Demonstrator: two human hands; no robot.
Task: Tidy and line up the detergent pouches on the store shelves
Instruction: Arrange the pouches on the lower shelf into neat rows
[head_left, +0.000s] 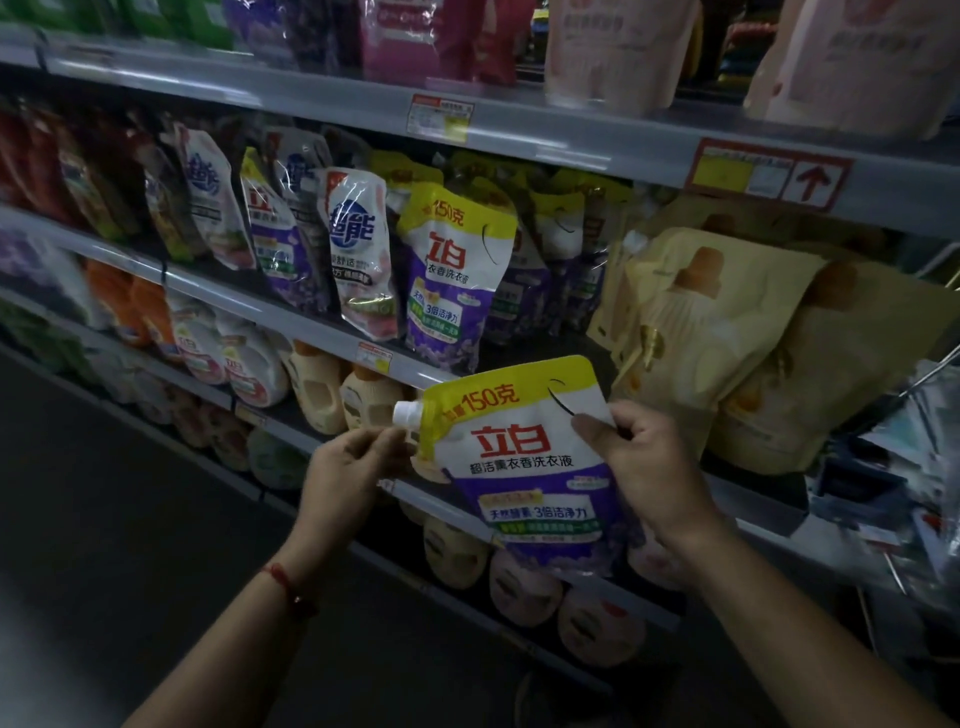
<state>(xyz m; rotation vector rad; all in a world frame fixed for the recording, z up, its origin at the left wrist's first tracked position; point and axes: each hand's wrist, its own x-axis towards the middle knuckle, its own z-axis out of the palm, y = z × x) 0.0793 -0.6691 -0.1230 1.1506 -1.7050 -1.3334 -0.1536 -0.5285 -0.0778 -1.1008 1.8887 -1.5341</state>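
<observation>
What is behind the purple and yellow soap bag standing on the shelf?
Behind the standing pouch more pouches of the same purple and yellow kind are lined up toward the back of the shelf. Only their tops and right edges show; how many there are is hidden.

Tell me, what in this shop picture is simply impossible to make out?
All in the head view:
- Pouch in hand: bottom edge hidden by the right hand and its forearm.
- Price tag on the shelf rail: print blurred, too small.
- Pink pouches up top: cut off by the frame's edge.
- Left hand: fingertips behind the pouch's side.
</observation>
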